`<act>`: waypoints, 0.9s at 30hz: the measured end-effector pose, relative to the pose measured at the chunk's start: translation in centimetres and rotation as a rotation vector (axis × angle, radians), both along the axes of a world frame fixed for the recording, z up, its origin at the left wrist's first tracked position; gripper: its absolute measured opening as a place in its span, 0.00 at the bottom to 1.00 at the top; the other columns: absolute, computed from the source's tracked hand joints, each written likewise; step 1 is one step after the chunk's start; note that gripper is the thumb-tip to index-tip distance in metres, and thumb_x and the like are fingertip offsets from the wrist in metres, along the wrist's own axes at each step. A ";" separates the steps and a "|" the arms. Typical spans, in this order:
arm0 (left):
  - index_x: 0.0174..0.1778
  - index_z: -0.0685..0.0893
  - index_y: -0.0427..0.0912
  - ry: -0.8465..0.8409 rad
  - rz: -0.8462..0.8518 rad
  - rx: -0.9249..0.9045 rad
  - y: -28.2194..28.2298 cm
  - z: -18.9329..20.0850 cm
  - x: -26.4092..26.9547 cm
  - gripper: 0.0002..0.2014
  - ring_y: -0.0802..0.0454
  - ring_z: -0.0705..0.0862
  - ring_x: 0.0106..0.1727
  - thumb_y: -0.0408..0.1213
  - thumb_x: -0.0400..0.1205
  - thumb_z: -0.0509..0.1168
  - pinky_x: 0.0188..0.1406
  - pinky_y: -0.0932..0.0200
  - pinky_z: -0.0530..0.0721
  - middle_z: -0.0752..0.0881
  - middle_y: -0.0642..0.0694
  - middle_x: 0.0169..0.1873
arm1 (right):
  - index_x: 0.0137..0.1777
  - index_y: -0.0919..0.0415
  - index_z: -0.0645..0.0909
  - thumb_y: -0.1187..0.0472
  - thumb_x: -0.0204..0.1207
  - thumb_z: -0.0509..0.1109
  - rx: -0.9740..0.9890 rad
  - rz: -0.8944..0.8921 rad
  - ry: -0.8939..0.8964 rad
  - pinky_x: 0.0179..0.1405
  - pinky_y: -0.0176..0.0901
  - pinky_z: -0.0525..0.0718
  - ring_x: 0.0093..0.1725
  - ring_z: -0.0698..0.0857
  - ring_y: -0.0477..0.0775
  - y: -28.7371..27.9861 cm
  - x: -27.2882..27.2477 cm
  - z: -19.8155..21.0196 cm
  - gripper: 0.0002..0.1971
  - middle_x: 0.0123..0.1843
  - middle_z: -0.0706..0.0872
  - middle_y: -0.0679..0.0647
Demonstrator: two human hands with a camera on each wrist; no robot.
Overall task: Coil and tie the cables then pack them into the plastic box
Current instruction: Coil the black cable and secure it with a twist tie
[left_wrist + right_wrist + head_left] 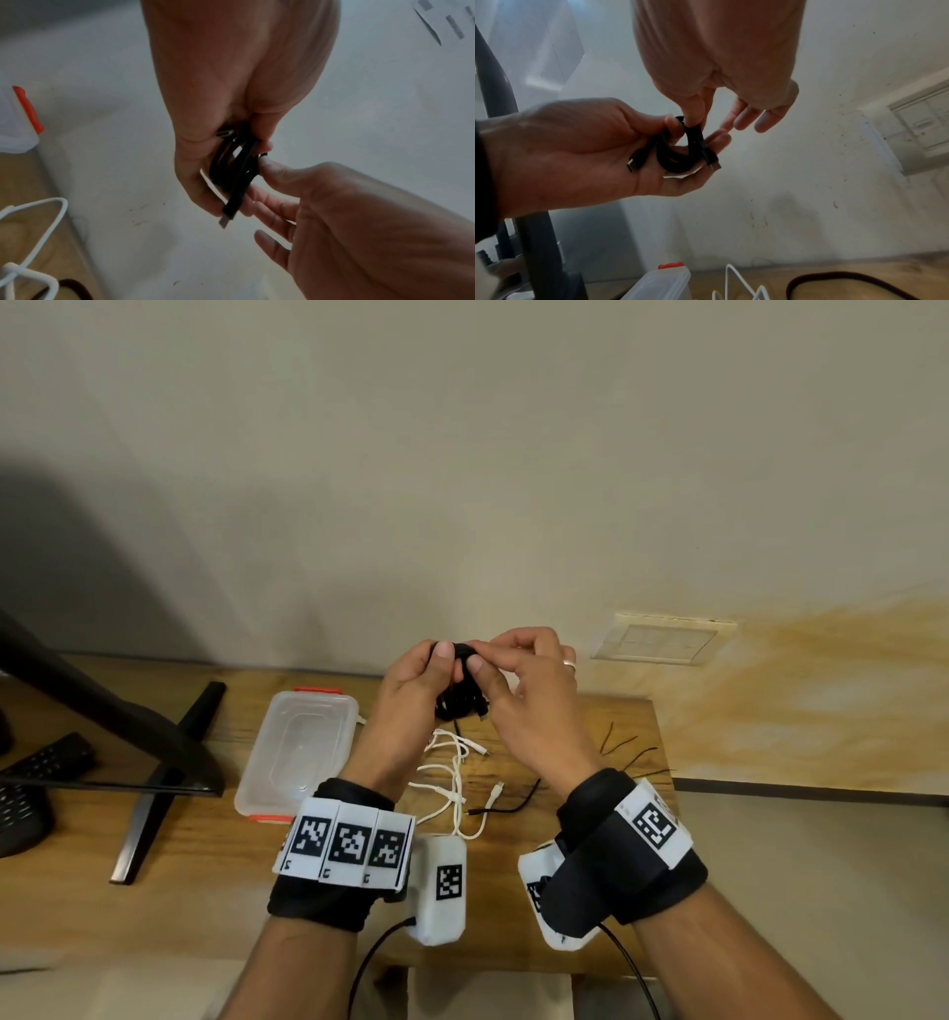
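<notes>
A coiled black cable (458,698) hangs above the wooden table (205,839), held between both hands. My left hand (437,660) grips the coil (677,151) with thumb and curled fingers, and both plugs stick out below. My right hand (487,660) pinches the top of the coil (235,172) with thumb and forefinger (693,113), its other fingers spread. The clear plastic box (298,752) with orange clips lies open on the table, left of the hands. A tangle of white cables (454,775) and a loose black cable (511,806) lie below the hands.
Several thin black ties (634,755) lie near the table's right edge. A monitor stand (154,762) and a keyboard (25,798) fill the left side. A wall switch plate (662,636) sits behind at the right.
</notes>
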State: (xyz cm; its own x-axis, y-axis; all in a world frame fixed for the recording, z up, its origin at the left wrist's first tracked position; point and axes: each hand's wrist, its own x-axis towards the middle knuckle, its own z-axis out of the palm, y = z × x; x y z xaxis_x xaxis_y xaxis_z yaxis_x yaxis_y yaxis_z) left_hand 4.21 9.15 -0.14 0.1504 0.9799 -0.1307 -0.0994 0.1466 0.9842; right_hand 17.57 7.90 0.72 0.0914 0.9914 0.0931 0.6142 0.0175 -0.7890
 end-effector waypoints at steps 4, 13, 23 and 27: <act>0.55 0.80 0.28 0.015 -0.014 -0.023 -0.4 0.1 0.1 0.18 0.40 0.83 0.49 0.42 0.91 0.54 0.58 0.33 0.83 0.84 0.32 0.47 | 0.70 0.45 0.84 0.52 0.88 0.62 0.015 0.046 -0.116 0.68 0.53 0.75 0.62 0.68 0.49 -0.7 -0.6 -0.5 0.15 0.60 0.74 0.46; 0.49 0.76 0.39 0.307 -0.130 0.117 -1.5 -1.1 0.7 0.18 0.63 0.79 0.31 0.49 0.91 0.50 0.38 0.55 0.82 0.81 0.52 0.32 | 0.68 0.48 0.85 0.57 0.86 0.65 -0.034 0.121 -0.034 0.50 0.35 0.81 0.50 0.82 0.42 -1.6 0.7 -1.1 0.14 0.51 0.83 0.48; 0.65 0.59 0.46 0.336 -0.163 0.107 -2.0 -1.5 2.1 0.14 0.60 0.83 0.30 0.50 0.91 0.49 0.31 0.67 0.82 0.84 0.44 0.33 | 0.60 0.47 0.90 0.57 0.84 0.68 0.058 0.026 -0.103 0.42 0.41 0.87 0.35 0.87 0.41 -2.3 1.5 -1.3 0.10 0.33 0.90 0.46; 0.68 0.59 0.46 0.366 -0.200 0.066 -2.0 -1.7 2.4 0.15 0.61 0.82 0.28 0.50 0.91 0.50 0.29 0.67 0.79 0.84 0.46 0.29 | 0.66 0.47 0.87 0.61 0.85 0.67 0.124 0.048 -0.200 0.33 0.23 0.77 0.29 0.82 0.34 -2.9 1.7 -1.5 0.15 0.24 0.84 0.42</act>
